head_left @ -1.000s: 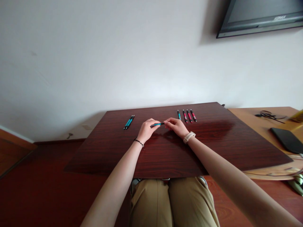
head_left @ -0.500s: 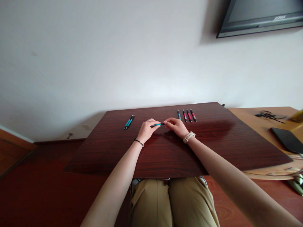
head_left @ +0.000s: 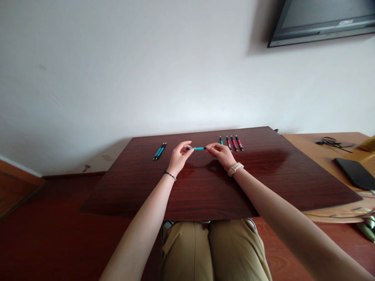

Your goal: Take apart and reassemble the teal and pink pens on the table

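I see both hands raised over the dark wood bench (head_left: 205,191), holding one teal pen (head_left: 197,148) level between them, lifted clear of the surface. Left hand (head_left: 179,156) pinches the pen's left end with thumb and fingertips; thin black bracelet (head_left: 170,175) on that wrist. Right hand (head_left: 221,154) pinches the right end the same way; pale watch (head_left: 234,169) on that wrist. Pen lies roughly parallel to the bench's far edge, above its middle rear part. To the left of it, two teal pens (head_left: 159,151) lie side by side on the bench, touching or nearly so, well apart from the hands. To the right, a row of four pens (head_left: 231,143) lies just beyond the right hand: the leftmost teal, the other three red. A lighter wood table (head_left: 316,150) sits to the right with a black flat device (head_left: 356,173) and a coiled cable (head_left: 331,142) on it. Screen (head_left: 322,21) mounted on the wall top right. Khaki trousers (head_left: 216,249) show below the bench edge.
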The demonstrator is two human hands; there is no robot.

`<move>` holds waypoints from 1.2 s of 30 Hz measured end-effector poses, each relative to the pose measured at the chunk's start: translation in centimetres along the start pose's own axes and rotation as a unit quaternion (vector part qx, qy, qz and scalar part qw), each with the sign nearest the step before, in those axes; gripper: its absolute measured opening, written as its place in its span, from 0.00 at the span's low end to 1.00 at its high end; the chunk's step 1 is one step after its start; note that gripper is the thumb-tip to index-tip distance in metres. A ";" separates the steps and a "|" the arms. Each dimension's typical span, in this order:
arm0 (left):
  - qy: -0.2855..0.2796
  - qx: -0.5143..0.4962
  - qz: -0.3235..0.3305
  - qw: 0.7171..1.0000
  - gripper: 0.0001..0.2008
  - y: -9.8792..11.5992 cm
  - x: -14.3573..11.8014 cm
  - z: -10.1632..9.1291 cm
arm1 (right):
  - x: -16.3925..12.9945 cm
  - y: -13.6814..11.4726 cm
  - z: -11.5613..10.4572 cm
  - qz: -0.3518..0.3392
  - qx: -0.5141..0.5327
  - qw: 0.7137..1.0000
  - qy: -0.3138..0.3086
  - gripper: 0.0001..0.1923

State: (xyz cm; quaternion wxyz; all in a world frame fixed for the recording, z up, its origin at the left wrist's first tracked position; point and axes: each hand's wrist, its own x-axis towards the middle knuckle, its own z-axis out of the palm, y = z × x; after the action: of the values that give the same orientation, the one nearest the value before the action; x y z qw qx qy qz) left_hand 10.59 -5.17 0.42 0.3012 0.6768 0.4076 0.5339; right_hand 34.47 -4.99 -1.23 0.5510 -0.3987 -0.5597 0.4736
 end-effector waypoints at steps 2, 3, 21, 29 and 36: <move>0.020 -0.051 -0.031 0.998 0.18 -0.3 0.2 -0.2 | 0.1 0.1 -0.2 -0.001 0.008 1.000 0.018 0.25; 0.029 -0.072 -0.043 0.996 0.18 -0.4 0.2 -0.2 | 0.2 0.1 -0.2 0.001 0.012 1.000 0.023 0.25; 0.036 -0.094 -0.031 0.994 0.18 0.6 -0.2 -0.1 | 0.0 0.2 -0.3 0.015 0.063 0.995 0.073 0.23; 0.070 -0.083 -0.022 0.994 0.16 -0.3 0.2 -0.2 | 0.1 0.2 -0.2 0.011 0.057 0.996 0.063 0.23; 0.154 0.142 -0.005 0.978 0.10 -3.2 1.0 -2.8 | -0.1 -0.2 -0.2 0.013 0.018 0.998 0.064 0.25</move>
State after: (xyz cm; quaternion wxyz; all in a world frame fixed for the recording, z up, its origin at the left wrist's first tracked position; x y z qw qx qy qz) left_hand 7.21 -2.84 -1.12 0.1378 0.6203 0.5243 0.5669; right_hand 34.66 -5.11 -1.09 0.5863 -0.4255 -0.5095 0.4644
